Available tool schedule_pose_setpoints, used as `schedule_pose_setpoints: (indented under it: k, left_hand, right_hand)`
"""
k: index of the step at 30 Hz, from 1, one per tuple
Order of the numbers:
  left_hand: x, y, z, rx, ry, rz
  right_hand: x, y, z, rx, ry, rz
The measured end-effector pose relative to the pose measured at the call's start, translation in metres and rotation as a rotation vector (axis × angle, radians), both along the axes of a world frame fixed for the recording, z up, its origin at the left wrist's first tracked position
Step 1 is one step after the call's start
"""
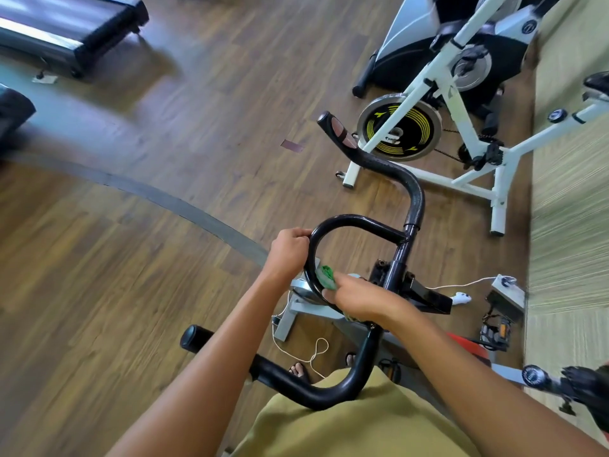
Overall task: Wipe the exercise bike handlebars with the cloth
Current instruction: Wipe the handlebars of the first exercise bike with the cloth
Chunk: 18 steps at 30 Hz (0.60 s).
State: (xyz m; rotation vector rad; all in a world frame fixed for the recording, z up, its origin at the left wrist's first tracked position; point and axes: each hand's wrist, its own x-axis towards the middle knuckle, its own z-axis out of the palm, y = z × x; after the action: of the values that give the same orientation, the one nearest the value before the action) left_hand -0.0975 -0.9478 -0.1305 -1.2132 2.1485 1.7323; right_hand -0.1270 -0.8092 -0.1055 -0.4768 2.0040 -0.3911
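Observation:
The black handlebars [413, 199] of the exercise bike fill the middle of the head view, with a curved centre loop and two long outer grips. My left hand [290, 252] is closed around the left bend of the centre loop. My right hand [359, 300] presses a green cloth [326, 277] against the lower part of that same loop, just below my left hand. Only a small bunch of the cloth shows past my fingers. The near grip [197, 338] ends in a round cap at the lower left.
A white spin bike [461, 133] with a yellow-marked flywheel stands ahead on the right. A treadmill [66, 34] lies at the top left. A white cord [316, 354] loops on the wooden floor beneath the bars. A green mat [570, 225] runs along the right.

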Motion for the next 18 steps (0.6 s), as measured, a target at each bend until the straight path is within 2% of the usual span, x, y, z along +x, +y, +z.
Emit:
schedule_pose_setpoints:
  k: [3,8,10,13,16,18]
  left_hand:
    - [-0.001,-0.002,-0.001,0.009,0.007,0.018]
    - [-0.002,0.002,-0.003,0.019,0.049,0.065]
    - [-0.003,0.003,-0.007,-0.006,0.042,0.068]
    - [-0.001,0.006,-0.005,0.005,0.041,0.069]
    - [-0.002,0.006,-0.006,0.012,0.050,0.047]
    - [-0.002,0.006,-0.003,0.015,0.051,0.037]
  right_hand:
    - [0.003,-0.011,0.000,-0.089,-0.048,-0.148]
    - [-0.006,-0.059,-0.002,-0.372,-0.258,-0.918]
    - [-0.014,-0.068,0.000,-0.447,-0.307,-1.165]
    - [-0.028,-0.069,0.010,-0.508,-0.339,-1.441]
    - [-0.039,-0.059,0.017,-0.591,-0.505,-1.742]
    - [-0.042,-0.048,0.021,-0.612,-0.527,-1.853]
